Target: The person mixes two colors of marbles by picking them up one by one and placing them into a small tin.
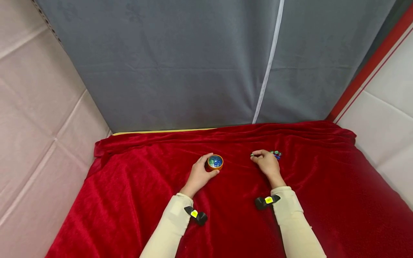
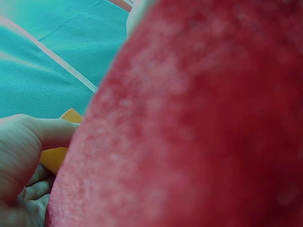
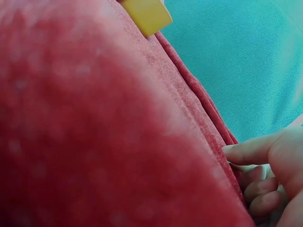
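In the head view an orange-yellow round cup [image 1: 215, 169] stands on the red cloth, with several shiny blue and green marbles [image 1: 216, 162] inside. My left hand [image 1: 197, 175] holds the cup from the left, thumb at the near side and fingers at the far side. The left wrist view shows part of the yellow cup wall [image 2: 53, 158] behind the thumb. To the right, my right hand [image 1: 268, 165] pinches a small green marble [image 1: 252, 154] between thumb and fingertips. Beside its knuckles lies a small group of green and blue marbles [image 1: 277, 154], partly hidden by the hand.
Red velvet cloth [image 1: 129, 200] covers the surface, with folds along the back edge. A grey curtain [image 1: 180, 71] hangs behind it. Pale padded walls [image 1: 38, 118] stand at left and right. Each sleeve carries a black wrist camera [image 1: 260, 203].
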`<state>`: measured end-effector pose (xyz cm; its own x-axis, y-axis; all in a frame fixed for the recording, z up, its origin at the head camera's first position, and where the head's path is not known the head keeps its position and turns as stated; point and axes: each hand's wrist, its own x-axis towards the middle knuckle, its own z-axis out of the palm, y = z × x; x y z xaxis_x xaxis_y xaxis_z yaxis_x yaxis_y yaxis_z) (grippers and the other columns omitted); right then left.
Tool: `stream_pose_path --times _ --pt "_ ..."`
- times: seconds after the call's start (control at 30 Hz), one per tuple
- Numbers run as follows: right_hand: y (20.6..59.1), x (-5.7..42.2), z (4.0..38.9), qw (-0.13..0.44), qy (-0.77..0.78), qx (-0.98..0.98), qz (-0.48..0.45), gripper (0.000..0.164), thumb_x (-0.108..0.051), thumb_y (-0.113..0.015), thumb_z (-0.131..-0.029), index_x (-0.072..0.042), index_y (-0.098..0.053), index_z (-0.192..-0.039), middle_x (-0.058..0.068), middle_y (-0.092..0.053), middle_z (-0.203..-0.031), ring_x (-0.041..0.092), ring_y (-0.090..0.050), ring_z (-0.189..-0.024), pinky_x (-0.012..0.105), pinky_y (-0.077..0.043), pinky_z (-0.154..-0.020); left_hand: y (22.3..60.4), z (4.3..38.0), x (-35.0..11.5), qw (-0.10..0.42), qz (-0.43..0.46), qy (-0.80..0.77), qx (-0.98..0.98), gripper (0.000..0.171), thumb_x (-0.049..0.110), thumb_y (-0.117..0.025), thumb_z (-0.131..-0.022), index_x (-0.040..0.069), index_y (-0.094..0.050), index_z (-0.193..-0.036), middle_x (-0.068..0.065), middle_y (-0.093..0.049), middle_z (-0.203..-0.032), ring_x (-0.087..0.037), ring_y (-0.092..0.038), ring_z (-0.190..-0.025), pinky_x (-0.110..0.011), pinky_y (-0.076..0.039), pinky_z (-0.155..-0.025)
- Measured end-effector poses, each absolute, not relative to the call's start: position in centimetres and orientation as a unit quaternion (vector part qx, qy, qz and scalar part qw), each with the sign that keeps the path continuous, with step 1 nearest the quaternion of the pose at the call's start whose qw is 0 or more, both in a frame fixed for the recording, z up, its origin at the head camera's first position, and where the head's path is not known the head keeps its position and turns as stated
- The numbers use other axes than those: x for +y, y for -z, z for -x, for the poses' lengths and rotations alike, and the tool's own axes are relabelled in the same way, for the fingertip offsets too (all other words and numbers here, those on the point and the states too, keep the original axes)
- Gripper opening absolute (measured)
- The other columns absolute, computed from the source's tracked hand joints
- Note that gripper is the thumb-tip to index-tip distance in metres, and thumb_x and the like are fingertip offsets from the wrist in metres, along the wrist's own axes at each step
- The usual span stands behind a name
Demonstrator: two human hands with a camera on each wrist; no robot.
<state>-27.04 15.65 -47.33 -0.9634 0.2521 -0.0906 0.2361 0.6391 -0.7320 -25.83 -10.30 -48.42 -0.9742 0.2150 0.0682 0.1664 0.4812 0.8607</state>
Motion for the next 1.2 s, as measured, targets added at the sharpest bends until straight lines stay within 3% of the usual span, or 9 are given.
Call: stream_pose_path --times 0.33,0.73,1.2 --pt "47.0 15.3 27.0 0.01 -0.429 -0.893 0.138 0.03 -0.024 -0.064 -0.089 -0.006 -0.068 -0.113 0.003 -0.061 -0.079 0.014 -0.049 -0.069 0.027 -0.038 -0.063 48.5 25.9 -10.3 0.022 -0.11 -0.493 0.863 0.065 0.015 -0.078 -0.078 0.01 -0.051 -0.137 -0.014 -0.056 -0.135 -0.032 -0.054 -0.121 -0.049 -0.044 -0.105" --pt "46.4 14.9 26.6 0.011 -0.51 -0.851 0.125 0.03 -0.014 -0.063 -0.09 0.002 -0.064 -0.116 -0.003 -0.05 -0.068 0.01 -0.044 -0.062 0.022 -0.037 -0.056 48.6 25.9 -10.3 0.026 -0.112 -0.495 0.861 0.065 0.015 -0.078 -0.079 0.011 -0.05 -0.138 -0.013 -0.056 -0.136 -0.031 -0.054 -0.122 -0.047 -0.044 -0.105" --pt "45.0 13.2 26.2 0.001 -0.552 -0.829 0.092 0.033 -0.014 -0.066 -0.089 0.002 -0.064 -0.117 -0.006 -0.043 -0.059 0.006 -0.037 -0.054 0.022 -0.033 -0.05 48.7 26.0 -10.3 0.028 -0.109 -0.49 0.865 0.065 0.015 -0.078 -0.08 0.012 -0.05 -0.138 -0.012 -0.055 -0.137 -0.031 -0.053 -0.123 -0.047 -0.043 -0.107"
